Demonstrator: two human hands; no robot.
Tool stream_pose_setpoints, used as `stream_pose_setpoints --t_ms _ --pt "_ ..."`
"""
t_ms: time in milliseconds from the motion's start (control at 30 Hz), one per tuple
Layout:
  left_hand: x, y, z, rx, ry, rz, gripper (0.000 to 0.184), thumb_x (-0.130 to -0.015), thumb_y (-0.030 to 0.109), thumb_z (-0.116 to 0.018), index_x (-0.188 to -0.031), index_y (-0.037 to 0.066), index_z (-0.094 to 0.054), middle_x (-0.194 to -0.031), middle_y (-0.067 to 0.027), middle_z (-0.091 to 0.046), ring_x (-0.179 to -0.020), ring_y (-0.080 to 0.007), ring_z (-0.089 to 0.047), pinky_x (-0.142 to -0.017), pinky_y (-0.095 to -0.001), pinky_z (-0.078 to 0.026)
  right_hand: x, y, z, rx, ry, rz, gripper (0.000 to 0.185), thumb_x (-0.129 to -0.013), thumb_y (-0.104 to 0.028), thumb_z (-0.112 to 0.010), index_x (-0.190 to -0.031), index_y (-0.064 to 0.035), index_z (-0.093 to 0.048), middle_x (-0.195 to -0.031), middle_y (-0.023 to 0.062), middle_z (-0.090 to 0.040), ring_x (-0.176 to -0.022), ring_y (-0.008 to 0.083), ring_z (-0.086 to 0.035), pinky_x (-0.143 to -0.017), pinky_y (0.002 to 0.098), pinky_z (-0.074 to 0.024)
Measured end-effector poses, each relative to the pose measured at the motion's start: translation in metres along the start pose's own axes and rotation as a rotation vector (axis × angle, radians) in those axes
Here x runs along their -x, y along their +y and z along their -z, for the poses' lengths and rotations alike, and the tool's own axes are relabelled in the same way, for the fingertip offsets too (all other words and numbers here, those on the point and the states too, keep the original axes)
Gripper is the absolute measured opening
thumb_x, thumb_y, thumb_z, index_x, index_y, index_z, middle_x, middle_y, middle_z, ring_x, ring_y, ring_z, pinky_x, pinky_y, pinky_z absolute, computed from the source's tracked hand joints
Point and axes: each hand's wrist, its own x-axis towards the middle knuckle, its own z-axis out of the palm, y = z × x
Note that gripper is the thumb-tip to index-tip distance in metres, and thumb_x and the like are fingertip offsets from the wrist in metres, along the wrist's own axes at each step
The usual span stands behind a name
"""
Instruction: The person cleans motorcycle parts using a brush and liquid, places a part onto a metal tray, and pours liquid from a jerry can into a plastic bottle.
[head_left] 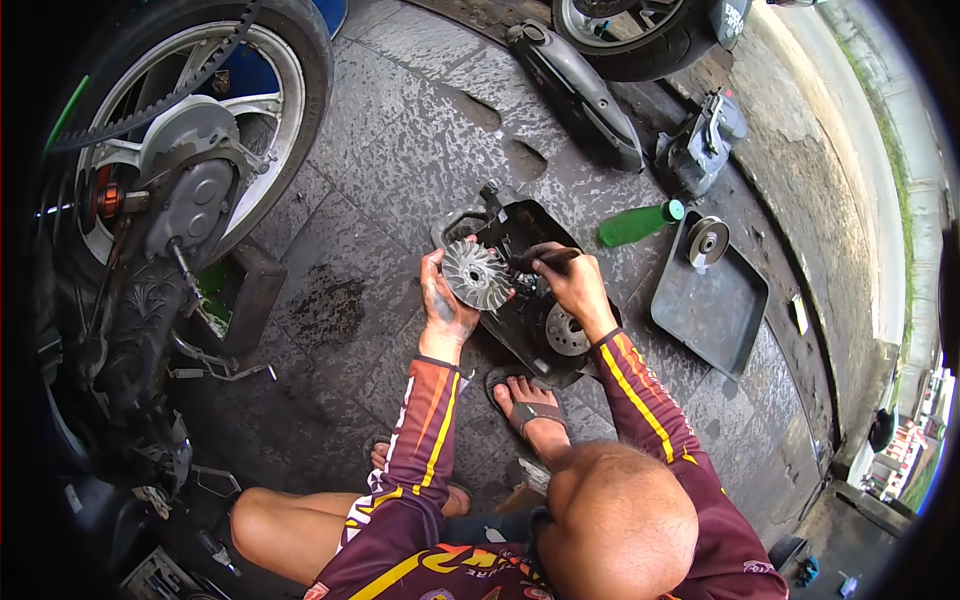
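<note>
Over black tray (pixel 533 222): left hand (pixel 447 308), fingers curled round finned disc (pixel 474 275); right hand (pixel 582 287) angled inward, fingers pinching dark object (pixel 532 259).

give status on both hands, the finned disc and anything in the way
Left hand gripping finned disc. Right hand on dark item, can't tell what. Black tray with metal parts below, nothing seen blocking the disc.

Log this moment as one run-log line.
left hand: holds finned metal disc | right hand: grips dark item, identity unclear | floor: black tray, round metal plate inside
</note>
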Motion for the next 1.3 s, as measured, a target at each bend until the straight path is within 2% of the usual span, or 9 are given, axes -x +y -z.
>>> stream_pose_setpoints --t_ms 167,233,533,700,900,1000,1100,1167,1300 --pt "0.0 -0.002 -0.008 -0.004 0.085 0.089 0.063 -0.1 0.055 -0.037 -0.135 0.006 -0.053 -0.128 -0.016 -0.062 -0.113 -0.0371 -0.063 -0.085 -0.0661 -0.053 0.004 -0.041 0.024 -0.25 -0.167 0.268 0.017 -0.088 -0.005 -0.069 -0.105 -0.0003 -0.071 -0.095 0.012 -0.075 -0.085 0.0138 -0.07 -0.08 0.0307 -0.0547" --pt "0.008 -0.001 -0.016 -0.056 0.07 0.163 0.065 -0.1 0.058 -0.036 -0.134 0.006 -0.054 -0.127 -0.015 -0.062 -0.113 -0.0373 -0.063 -0.082 -0.0688 -0.053 0.001 -0.033 0.026 -0.172 -0.163 0.041 0.017 -0.087 -0.006 -0.07 -0.104 -0.0009 -0.072 -0.09 0.0109 -0.075 -0.082 0.016 -0.071 -0.077 0.0304 -0.0546" --pt "0.003 -0.003 -0.008 -0.04 -0.059 0.164 0.067 -0.097 0.054 -0.038 -0.143 0.006 -0.049 -0.131 -0.0169 -0.061 -0.111 -0.0405 -0.064 -0.081 -0.0672 -0.054 -0.001 -0.02 0.017 0.042 0.227 -0.142 0.022 -0.083 -0.017 -0.071 -0.096 0.0013 -0.071 -0.082 0.0192 -0.072 -0.078 0.0326 -0.072 -0.073 0.0379 -0.0543" --pt "0.006 0.002 -0.015 -0.074 -0.056 0.153 0.068 -0.095 0.052 -0.041 -0.145 0.006 -0.046 -0.132 -0.0203 -0.06 -0.111 -0.04 -0.065 -0.08 -0.0658 -0.056 0.004 -0.032 0.014 -0.27 0.161 -0.071 0.02 -0.084 -0.014 -0.07 -0.1 -0.0003 -0.072 -0.082 0.0165 -0.072 -0.076 0.0235 -0.072 -0.072 0.0324 -0.0533" --pt "0.001 0.003 -0.001 -0.113 -0.064 0.154 0.066 -0.096 0.053 -0.04 -0.146 0.01 -0.046 -0.13 -0.0241 -0.06 -0.105 -0.0429 -0.066 -0.076 -0.0641 -0.057 -0.001 -0.002 0.003 -0.08 0.273 -0.201 0.018 -0.085 -0.012 -0.07 -0.101 -0.0036 -0.071 -0.09 0.0188 -0.073 -0.089 0.0316 -0.073 -0.078 0.0382 -0.055" --pt "0.001 0.004 -0.003 -0.064 -0.07 0.155 0.067 -0.097 0.057 -0.038 -0.148 0.013 -0.044 -0.132 -0.0238 -0.059 -0.109 -0.0435 -0.065 -0.08 -0.0648 -0.056 -0.005 0.02 -0.014 0.281 0.127 0.068 0.022 -0.084 -0.011 -0.07 -0.105 -0.0073 -0.071 -0.095 0.018 -0.072 -0.092 0.039 -0.069 -0.08 0.0449 -0.0546" --pt "0.003 0.008 0.0 -0.066 -0.119 0.147 0.066 -0.099 0.057 -0.037 -0.147 0.013 -0.046 -0.132 -0.0222 -0.059 -0.11 -0.044 -0.064 -0.079 -0.0647 -0.056 -0.005 0.005 -0.004 0.119 0.085 -0.184 0.02 -0.084 -0.014 -0.071 -0.102 -0.0048 -0.073 -0.092 0.0195 -0.073 -0.089 0.0357 -0.071 -0.08 0.0418 -0.0551" --pt "0.003 0.011 -0.002 -0.086 -0.135 0.138 0.064 -0.1 0.055 -0.035 -0.144 0.01 -0.048 -0.131 -0.0209 -0.06 -0.111 -0.044 -0.064 -0.078 -0.065 -0.056 -0.007 -0.009 0.007 -0.152 0.179 -0.111 0.022 -0.086 -0.013 -0.07 -0.103 0.0003 -0.073 -0.087 0.0136 -0.075 -0.083 0.0229 -0.073 -0.078 0.0344 -0.0549" --pt "0.009 0.005 -0.018 -0.116 -0.062 0.189 0.063 -0.101 0.052 -0.036 -0.139 0.005 -0.051 -0.129 -0.0207 -0.062 -0.107 -0.0444 -0.066 -0.077 -0.0666 -0.056 -0.009 -0.027 0.012 -0.435 -0.079 0.056 0.023 -0.085 -0.014 -0.072 -0.102 0.0007 -0.073 -0.09 0.0122 -0.075 -0.081 0.0191 -0.07 -0.078 0.0332 -0.0539"
